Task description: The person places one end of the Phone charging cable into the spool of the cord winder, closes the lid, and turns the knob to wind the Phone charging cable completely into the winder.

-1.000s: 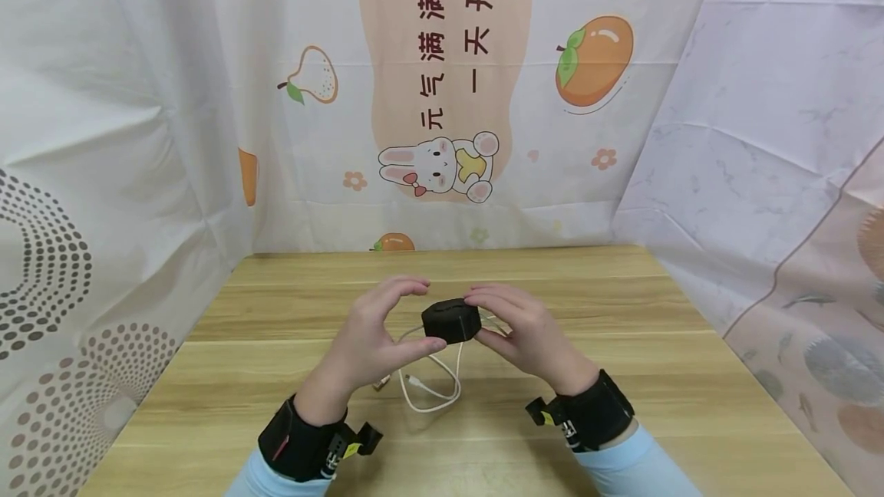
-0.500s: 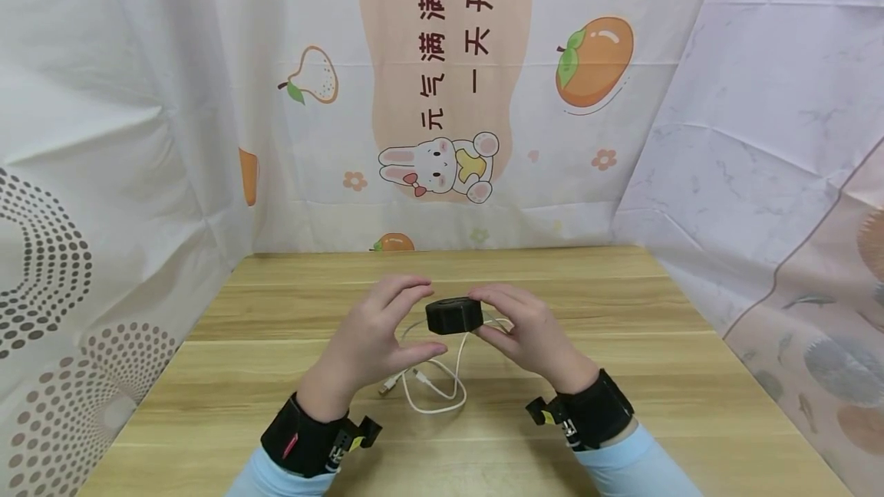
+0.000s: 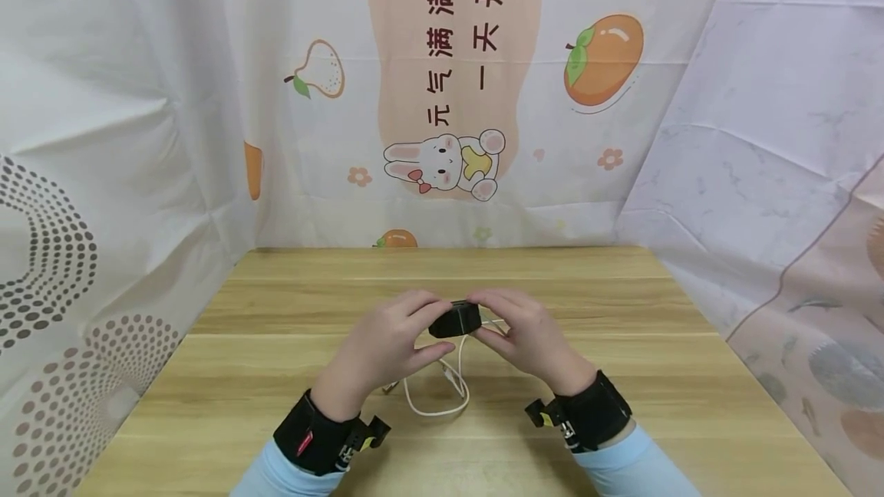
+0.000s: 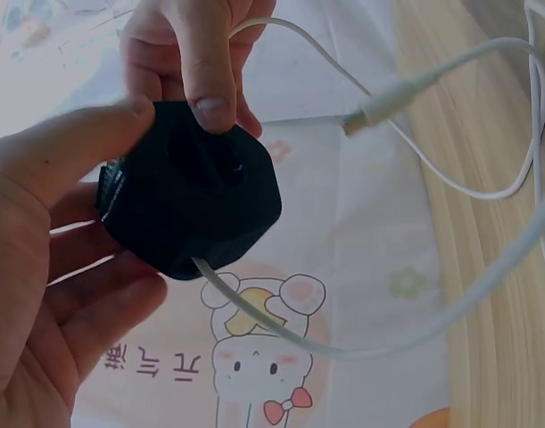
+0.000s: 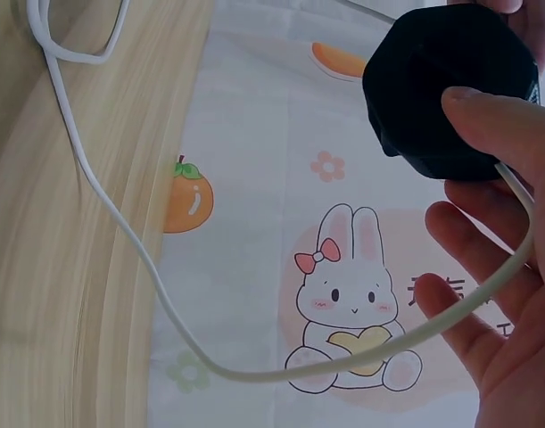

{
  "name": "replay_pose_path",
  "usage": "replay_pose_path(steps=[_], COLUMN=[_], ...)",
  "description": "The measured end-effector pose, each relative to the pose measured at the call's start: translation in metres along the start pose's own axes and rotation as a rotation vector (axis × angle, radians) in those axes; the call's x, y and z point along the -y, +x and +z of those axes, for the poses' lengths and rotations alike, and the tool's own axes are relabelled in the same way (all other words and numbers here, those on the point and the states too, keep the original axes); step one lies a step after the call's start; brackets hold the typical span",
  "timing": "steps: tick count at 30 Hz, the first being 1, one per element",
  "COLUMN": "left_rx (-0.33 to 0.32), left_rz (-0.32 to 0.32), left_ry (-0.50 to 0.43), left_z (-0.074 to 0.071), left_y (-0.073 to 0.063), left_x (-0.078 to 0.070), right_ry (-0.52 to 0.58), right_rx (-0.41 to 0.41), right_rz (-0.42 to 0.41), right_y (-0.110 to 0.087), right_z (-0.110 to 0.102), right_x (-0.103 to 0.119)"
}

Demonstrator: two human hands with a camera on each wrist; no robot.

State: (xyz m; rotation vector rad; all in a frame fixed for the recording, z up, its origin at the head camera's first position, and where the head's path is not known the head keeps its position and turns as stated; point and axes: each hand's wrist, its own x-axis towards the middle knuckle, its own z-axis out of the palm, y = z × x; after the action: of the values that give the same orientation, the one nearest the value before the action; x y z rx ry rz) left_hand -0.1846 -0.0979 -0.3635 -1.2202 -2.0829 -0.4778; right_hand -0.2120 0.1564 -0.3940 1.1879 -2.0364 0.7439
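Observation:
Between the hands, above the wooden table, is a black many-sided case with a white cable running out of it. My right hand pinches its right side, thumb lying across one face in the right wrist view. My left hand holds the left side, with the thumb tip at the case's edge and fingers reaching behind it in the left wrist view. A round recess shows on the face of the case. One plug of the cable appears in the left wrist view.
Loops of the cable hang down and lie over the wooden table below the hands. Behind the table hangs a printed cloth with a rabbit and fruit. More cloth covers both sides.
My left hand has moved right and closed in on the case, its fingers now against it. The case tilted slightly while my right hand kept its pinch. The head view shifted a little.

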Motion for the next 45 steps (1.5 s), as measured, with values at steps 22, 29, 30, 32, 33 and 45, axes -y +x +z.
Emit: replay_pose_path(steps=[22, 29, 30, 32, 33, 45], left_rx=[0.086, 0.082, 0.079, 0.074, 0.071, 0.030], left_rz=[-0.176, -0.375, -0.404, -0.468, -0.502, -0.808], left_ry=[-0.079, -0.188, -0.203, -0.238, -0.260, -0.463], left_z=[0.000, 0.001, 0.001, 0.002, 0.002, 0.002], left_y=[-0.007, -0.009, -0.009, -0.009, -0.009, -0.010], left_x=[0.007, 0.017, 0.018, 0.020, 0.021, 0.030], right_ry=[0.045, 0.073, 0.071, 0.060, 0.057, 0.032], right_rx=[-0.035, -0.137, -0.144, -0.152, -0.154, -0.211], right_rz=[-0.036, -0.068, -0.070, -0.075, -0.076, -0.076], right_y=[0.009, 0.015, 0.014, 0.015, 0.015, 0.015], right_z=[-0.017, -0.025, -0.026, -0.026, -0.027, -0.030], right_x=[0.006, 0.010, 0.010, 0.010, 0.010, 0.009])
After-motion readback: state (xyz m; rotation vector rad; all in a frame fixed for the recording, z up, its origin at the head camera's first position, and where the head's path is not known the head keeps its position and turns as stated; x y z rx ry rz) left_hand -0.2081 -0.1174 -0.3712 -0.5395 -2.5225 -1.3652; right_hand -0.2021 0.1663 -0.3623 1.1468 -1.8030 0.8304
